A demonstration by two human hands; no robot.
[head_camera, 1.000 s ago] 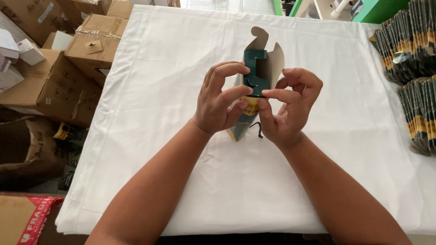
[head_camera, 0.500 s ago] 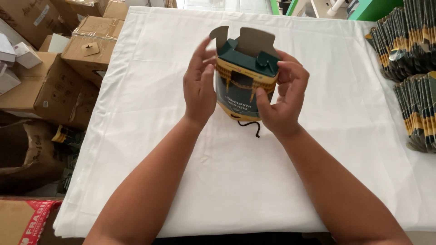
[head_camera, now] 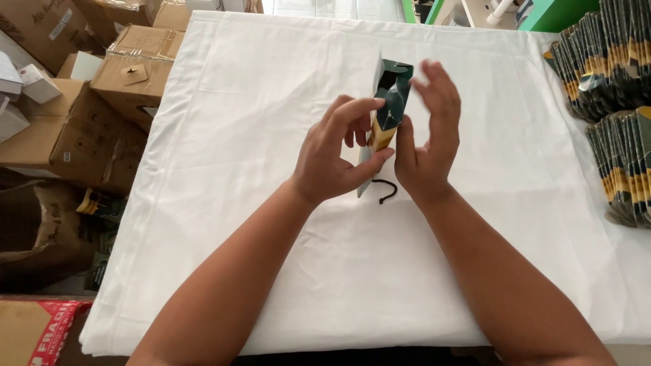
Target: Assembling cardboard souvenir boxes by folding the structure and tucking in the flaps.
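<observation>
Here, the left hand (head_camera: 336, 159) gripped a small green-and-yellow paper gift bag (head_camera: 386, 112), held upright and edge-on above the white-covered table (head_camera: 271, 102). The right hand (head_camera: 424, 135) stood beside the bag with fingers spread wide, its thumb near the bag's edge. A black cord (head_camera: 386, 193) hung below. Flat bags (head_camera: 610, 88) were stacked at the right; cardboard boxes (head_camera: 102, 88) lay left.

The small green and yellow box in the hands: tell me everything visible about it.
The box looks like thin printed cardboard, dark green above with a yellow band lower down and pale inner faces. It is pressed nearly flat, held upright and edge-on above the white cloth. A dark cord dangles below it. The left hand pinches its lower part; the right hand touches its right side with fingers spread.
</observation>
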